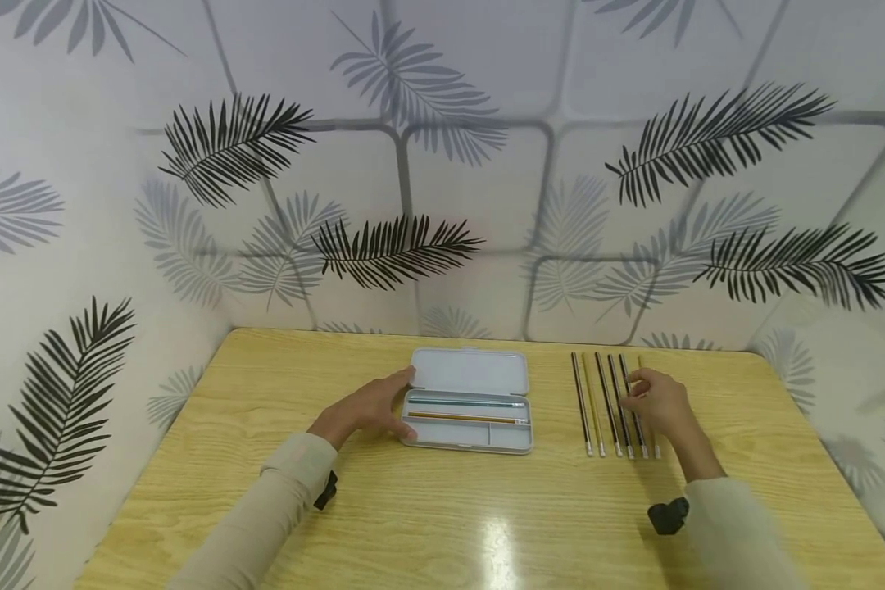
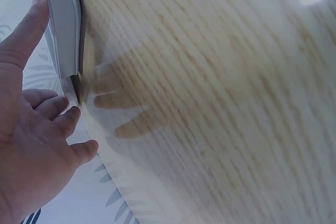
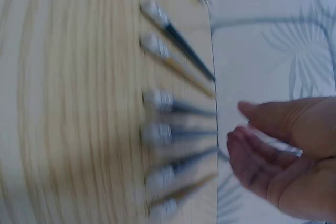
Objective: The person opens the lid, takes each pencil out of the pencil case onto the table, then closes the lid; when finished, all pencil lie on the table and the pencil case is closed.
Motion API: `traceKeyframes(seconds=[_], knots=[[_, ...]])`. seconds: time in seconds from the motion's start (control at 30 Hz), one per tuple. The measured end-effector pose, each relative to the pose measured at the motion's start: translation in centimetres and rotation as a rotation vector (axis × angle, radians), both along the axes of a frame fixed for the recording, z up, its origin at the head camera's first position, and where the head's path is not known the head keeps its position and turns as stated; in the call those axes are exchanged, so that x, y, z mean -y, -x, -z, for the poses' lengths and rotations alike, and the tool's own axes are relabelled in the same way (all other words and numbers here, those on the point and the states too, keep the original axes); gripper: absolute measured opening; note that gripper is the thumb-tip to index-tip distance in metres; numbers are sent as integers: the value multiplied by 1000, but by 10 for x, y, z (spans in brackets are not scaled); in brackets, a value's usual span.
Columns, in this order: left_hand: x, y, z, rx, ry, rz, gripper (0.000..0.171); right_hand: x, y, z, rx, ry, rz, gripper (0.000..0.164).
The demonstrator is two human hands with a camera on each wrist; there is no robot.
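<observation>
A white pencil case (image 1: pixel 442 436) lies with its lid (image 1: pixel 470 372) folded back. In its long upper compartment are a green pencil (image 1: pixel 465 402) and a yellow pencil (image 1: pixel 465 417). My left hand (image 1: pixel 369 406) rests at the case's left side, thumb against the tray edge and fingers spread toward the hinge. To the right, several dark and yellow pencils (image 1: pixel 590 401) lie side by side, white eraser ends toward me. My right hand (image 1: pixel 660 401) hovers over the rightmost ones, fingers loosely bent. The right wrist view shows a gap between thumb and fingertips, with nothing held.
The light wood table (image 1: pixel 413 508) meets a leaf-patterned wall covering (image 1: pixel 472 188) along its back edge. The lower tray has a divider (image 1: pixel 490 434) forming two smaller compartments. Dark wrist cameras (image 1: pixel 667 516) sit under both sleeves.
</observation>
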State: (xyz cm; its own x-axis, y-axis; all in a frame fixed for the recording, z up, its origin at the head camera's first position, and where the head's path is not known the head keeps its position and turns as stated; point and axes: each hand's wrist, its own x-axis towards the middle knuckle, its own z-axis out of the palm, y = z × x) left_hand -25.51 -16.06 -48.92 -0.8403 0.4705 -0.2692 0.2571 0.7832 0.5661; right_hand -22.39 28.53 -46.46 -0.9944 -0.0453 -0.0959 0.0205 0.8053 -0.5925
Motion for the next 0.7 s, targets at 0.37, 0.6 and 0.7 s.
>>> traceKeyframes(seconds=[0.37,0.6,0.7], knots=[[-1,-2,-2,17,-3,-15,115,90,15,19,-101,206,-264,25],[-1,-2,-2,9,-2,-13,115,128,16,21,0,198,-352,19],[-1,-1,-2,3,-6,-10,115,139,17,23,10,176,-378,20]])
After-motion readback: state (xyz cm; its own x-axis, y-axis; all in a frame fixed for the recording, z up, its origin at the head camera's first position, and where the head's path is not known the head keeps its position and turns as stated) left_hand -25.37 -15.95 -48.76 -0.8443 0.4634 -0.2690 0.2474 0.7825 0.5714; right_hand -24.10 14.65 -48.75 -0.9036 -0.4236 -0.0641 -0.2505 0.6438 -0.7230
